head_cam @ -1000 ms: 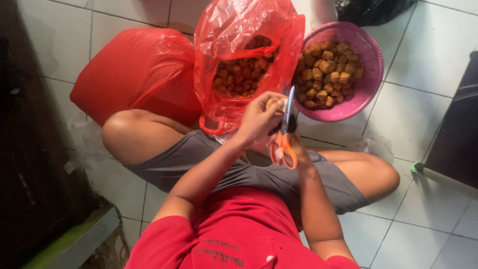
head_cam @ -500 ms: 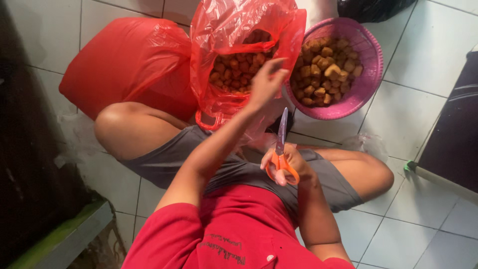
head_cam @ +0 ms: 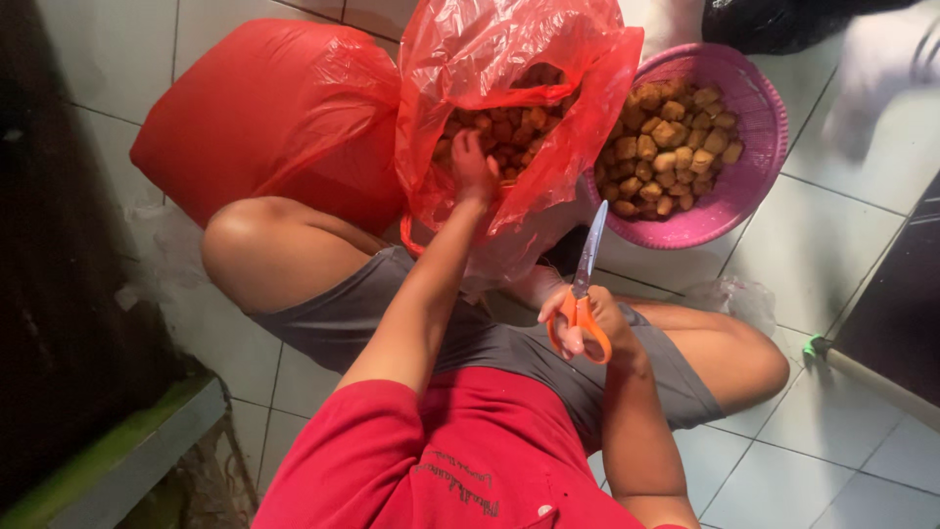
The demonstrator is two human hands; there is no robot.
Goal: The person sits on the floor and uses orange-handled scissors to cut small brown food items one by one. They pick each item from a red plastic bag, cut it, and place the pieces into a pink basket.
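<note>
Reaching left hand (head_cam: 472,165) into red bag (head_cam: 509,59)

Open plastic bag (head_cam: 509,108) of fried pieces (head_cam: 494,132) was placed before knees; basket (head_cam: 754,167) of pieces set right; closed sack (head_cam: 274,118) left.

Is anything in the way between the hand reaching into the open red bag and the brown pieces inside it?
Nothing visible. The left hand is already inside the mouth of the red bag, right at the brown pieces. The right hand holds the scissors apart, nearer the body.
</note>
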